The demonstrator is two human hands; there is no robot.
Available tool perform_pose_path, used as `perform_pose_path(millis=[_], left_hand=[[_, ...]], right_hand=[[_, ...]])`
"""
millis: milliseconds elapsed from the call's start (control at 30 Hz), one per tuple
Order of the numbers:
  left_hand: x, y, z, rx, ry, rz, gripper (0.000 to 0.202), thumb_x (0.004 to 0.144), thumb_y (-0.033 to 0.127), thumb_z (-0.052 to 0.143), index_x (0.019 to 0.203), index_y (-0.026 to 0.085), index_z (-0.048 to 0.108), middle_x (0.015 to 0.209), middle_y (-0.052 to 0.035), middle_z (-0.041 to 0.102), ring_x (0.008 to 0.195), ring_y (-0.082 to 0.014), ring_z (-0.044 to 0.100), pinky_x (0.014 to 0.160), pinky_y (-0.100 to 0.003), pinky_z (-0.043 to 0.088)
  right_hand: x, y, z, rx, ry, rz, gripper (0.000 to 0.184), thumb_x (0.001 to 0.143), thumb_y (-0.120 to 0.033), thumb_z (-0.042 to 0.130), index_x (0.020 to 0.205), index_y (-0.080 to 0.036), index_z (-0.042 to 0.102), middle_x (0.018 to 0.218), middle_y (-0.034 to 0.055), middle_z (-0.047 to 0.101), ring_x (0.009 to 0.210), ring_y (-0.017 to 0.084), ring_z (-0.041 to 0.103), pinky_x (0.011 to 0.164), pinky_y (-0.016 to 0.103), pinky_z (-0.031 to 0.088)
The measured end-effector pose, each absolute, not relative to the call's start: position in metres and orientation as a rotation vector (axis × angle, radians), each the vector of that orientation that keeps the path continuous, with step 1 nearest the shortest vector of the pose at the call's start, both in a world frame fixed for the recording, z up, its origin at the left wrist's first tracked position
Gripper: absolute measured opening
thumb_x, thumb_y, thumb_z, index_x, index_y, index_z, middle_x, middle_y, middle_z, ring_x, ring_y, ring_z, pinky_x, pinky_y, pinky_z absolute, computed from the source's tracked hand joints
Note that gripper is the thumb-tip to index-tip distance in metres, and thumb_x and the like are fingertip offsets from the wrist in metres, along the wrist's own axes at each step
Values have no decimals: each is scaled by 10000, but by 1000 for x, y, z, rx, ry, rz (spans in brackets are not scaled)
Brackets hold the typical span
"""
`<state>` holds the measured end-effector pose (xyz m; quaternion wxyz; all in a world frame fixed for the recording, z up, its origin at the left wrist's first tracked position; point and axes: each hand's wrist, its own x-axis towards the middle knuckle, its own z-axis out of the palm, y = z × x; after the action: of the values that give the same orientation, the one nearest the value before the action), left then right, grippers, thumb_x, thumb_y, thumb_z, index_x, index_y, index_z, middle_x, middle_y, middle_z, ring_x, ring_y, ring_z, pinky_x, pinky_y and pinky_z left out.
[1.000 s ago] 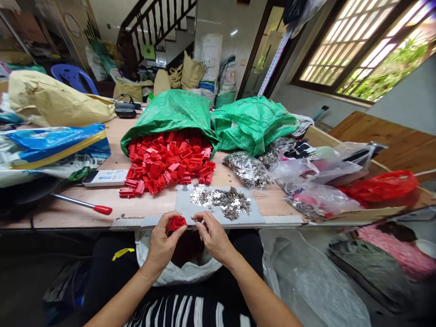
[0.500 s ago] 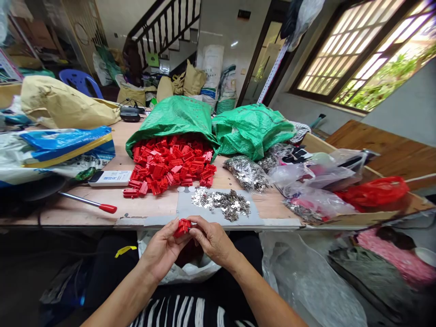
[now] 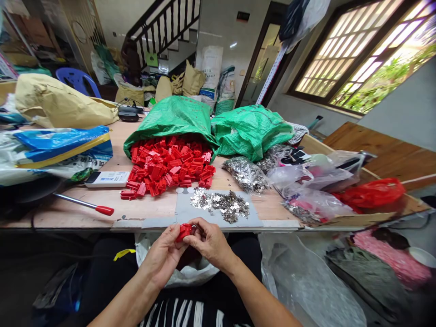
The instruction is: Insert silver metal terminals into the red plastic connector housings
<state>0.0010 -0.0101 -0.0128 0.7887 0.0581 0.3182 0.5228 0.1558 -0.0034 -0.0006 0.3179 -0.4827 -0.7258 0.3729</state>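
Red part (image 3: 184, 231), held in the narrow grip of the left hand (image 3: 164, 252) at the near edge of the tabletop (image 3: 150, 205), above a white sack (image 3: 197, 274). The right hand (image 3: 211, 245), apart from it one second earlier, now touches its end; what those fingers pinch cannot be told.

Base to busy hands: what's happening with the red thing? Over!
Left hand gripping red piece. Right hand at its right side. Piece partly covered by both hands. Metal bits heaped beyond, on gray sheet.

Daylight glares at me from the window (image 3: 340, 59) at two o'clock; eight o'clock lies in deep shadow, edges stretched.
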Motion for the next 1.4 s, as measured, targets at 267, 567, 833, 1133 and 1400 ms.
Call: perform_pose_path(millis=[267, 567, 833, 1133, 1400], left_hand=[[2, -19, -27, 347, 742, 1039, 207, 684, 263, 797, 691, 150, 623, 760, -13, 705, 734, -115, 657, 759, -224, 509], [-21, -8, -61, 1223, 1122, 933, 108, 689, 282, 723, 758, 204, 691, 1026, -65, 696, 1014, -259, 608, 920, -354, 432], [-24, -9, -78, 1256, 1131, 918, 131, 737, 266, 675, 854, 206, 683, 995, -85, 702, 925, -247, 642, 843, -335, 481], [-29, -9, -79, 1206, 1161, 947, 166, 748, 329, 663, 851, 199, 673, 971, -68, 691, 879, -223, 640, 809, -319, 490], [-28, -4, -61, 1075, 1245, 1204, 483, 793, 383, 635, 1229, 235, 490, 1094, -84, 644, 791, -187, 663, 731, -327, 531]], right_hand=[[164, -6, -10, -1303, -2207, 791, 277, 843, -349, 632, 1088, -226, 591, 722, -24, 624, 632, 128, 560, 603, 215, 386], [168, 22, -7, -1327, -2271, 881, 270, 863, -351, 621, 1110, -242, 606, 713, -31, 629, 631, 119, 558, 606, 210, 389], [127, 99, -7, -1391, -2216, 423, 532, 865, -186, 577, 1366, -248, 409, 1156, 77, 559, 1020, 190, 571, 887, 319, 460], [93, 156, -2, -1610, -2149, 248, 416, 874, -181, 538, 1281, -264, 517, 1113, 63, 602, 958, 209, 608, 825, 313, 489], [114, 83, -8, -1179, -2067, 525, 393, 852, -128, 541, 1234, -219, 549, 1130, 67, 626, 1008, 184, 582, 901, 301, 453]])
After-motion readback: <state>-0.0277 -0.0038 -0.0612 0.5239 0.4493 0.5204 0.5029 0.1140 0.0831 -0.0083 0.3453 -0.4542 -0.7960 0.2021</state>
